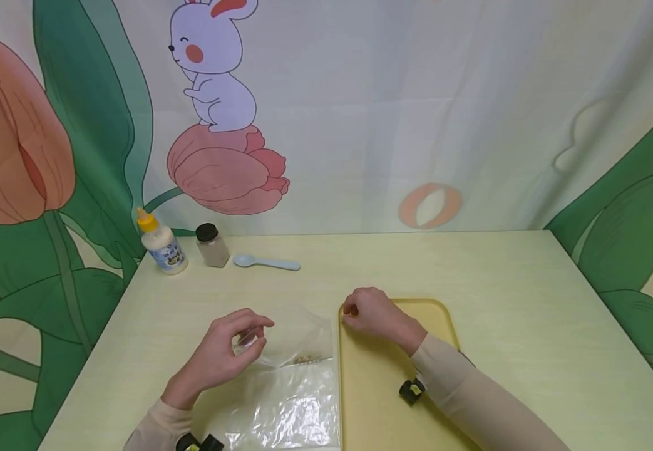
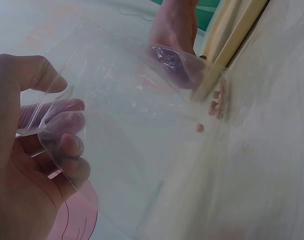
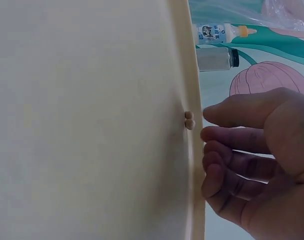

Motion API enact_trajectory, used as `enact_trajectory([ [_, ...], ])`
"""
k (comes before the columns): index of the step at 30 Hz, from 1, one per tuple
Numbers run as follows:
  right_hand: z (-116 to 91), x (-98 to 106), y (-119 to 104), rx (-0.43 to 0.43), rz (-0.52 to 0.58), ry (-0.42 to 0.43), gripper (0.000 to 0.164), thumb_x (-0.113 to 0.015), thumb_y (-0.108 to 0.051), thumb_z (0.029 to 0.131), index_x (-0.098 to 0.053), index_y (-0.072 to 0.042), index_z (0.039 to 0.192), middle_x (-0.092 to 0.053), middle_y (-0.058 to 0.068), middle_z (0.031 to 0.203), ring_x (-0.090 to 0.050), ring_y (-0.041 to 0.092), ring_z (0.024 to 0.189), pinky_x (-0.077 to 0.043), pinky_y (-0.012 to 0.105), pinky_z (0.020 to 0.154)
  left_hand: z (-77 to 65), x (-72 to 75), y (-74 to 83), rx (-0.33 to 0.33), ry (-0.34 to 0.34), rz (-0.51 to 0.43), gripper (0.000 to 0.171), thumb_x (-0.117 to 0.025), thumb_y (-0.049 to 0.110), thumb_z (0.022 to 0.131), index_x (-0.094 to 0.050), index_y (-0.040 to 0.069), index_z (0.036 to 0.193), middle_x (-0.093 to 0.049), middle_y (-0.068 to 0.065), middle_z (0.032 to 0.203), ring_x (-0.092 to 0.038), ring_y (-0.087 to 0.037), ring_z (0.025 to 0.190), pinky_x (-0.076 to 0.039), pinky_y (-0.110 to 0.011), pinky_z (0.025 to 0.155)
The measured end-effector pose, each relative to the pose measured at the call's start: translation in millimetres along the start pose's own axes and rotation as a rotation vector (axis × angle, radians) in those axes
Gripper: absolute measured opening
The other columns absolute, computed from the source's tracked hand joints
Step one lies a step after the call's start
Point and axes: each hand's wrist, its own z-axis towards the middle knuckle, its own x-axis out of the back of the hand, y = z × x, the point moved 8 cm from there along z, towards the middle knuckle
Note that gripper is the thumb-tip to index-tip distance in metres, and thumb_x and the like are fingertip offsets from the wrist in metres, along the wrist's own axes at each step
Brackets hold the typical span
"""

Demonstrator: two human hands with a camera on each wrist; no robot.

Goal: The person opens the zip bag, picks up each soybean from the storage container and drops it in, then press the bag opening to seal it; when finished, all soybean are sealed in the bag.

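Note:
My left hand (image 1: 221, 351) holds the edge of a clear plastic bag (image 1: 298, 332), the thumb on one side and the curled fingers on the other. Several small tan beads (image 2: 217, 105) lie low in the bag in the left wrist view. My right hand (image 1: 377, 316) is at the left rim of a yellow tray (image 1: 371, 407), its thumb and fingers loosely bent and slightly apart. In the right wrist view, two small tan beads (image 3: 190, 121) sit against the tray's inner rim, just beside the thumb and index fingertips. Nothing shows between those fingers.
Shiny clear plastic (image 1: 298, 413) lies flat on the table, left of the tray. Toward the back left stand a white bottle (image 1: 166, 250) with a yellow cap and a black-lidded jar (image 1: 212, 247). A pale blue spoon (image 1: 267, 262) lies beside the jar. A printed curtain hangs behind.

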Motion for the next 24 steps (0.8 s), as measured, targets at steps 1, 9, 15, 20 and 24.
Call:
enact_trajectory([
  [1, 0.3, -0.6, 0.4, 0.000, -0.002, -0.006, 0.008, -0.071, -0.016, 0.083, -0.073, -0.009, 0.078, -0.062, -0.005, 0.070, -0.050, 0.009, 0.065, -0.043, 0.024, 0.062, -0.1, 0.0, 0.0, -0.002, 0.000, 0.000, 0.030, -0.070, -0.001, 0.081, -0.069, 0.016, 0.105, -0.057, 0.010, 0.081, -0.047, -0.005, 0.062, -0.043, -0.023, 0.054],
  [9, 1.2, -5.9, 3.4, -0.004, -0.012, -0.047, 0.012, -0.073, -0.017, 0.083, -0.070, -0.011, 0.073, -0.061, -0.006, 0.069, -0.051, 0.009, 0.065, -0.044, 0.026, 0.061, -0.1, 1.1, 0.5, 0.001, 0.001, 0.001, 0.032, -0.069, -0.002, 0.081, -0.069, 0.019, 0.105, -0.057, 0.012, 0.081, -0.048, -0.005, 0.062, -0.043, -0.023, 0.054],
  [15, 2.3, -8.0, 5.3, -0.003, -0.013, -0.058, 0.008, -0.073, -0.015, 0.083, -0.073, -0.011, 0.077, -0.067, -0.003, 0.075, -0.059, 0.011, 0.069, -0.050, 0.029, 0.064, -0.3, 1.2, 1.2, -0.006, 0.005, -0.003, 0.031, -0.069, -0.002, 0.081, -0.069, 0.018, 0.105, -0.057, 0.011, 0.081, -0.048, -0.005, 0.062, -0.042, -0.022, 0.054],
  [20, 3.4, -9.9, 6.6, -0.008, -0.025, -0.067, 0.008, -0.070, -0.010, 0.083, -0.072, -0.012, 0.075, -0.066, -0.003, 0.074, -0.057, 0.010, 0.068, -0.049, 0.028, 0.065, 0.3, 1.4, 1.9, -0.007, 0.002, -0.006, 0.030, -0.069, -0.002, 0.081, -0.069, 0.017, 0.105, -0.057, 0.011, 0.081, -0.048, -0.005, 0.061, -0.043, -0.023, 0.054],
  [24, 3.5, -10.4, 7.0, -0.015, -0.023, -0.072, 0.010, -0.069, -0.009, 0.083, -0.071, -0.013, 0.074, -0.065, -0.004, 0.073, -0.055, 0.009, 0.067, -0.048, 0.028, 0.064, 0.8, 1.9, 2.9, -0.002, 0.001, -0.007, 0.032, -0.068, -0.002, 0.081, -0.069, 0.019, 0.105, -0.057, 0.011, 0.081, -0.048, -0.005, 0.062, -0.043, -0.024, 0.054],
])
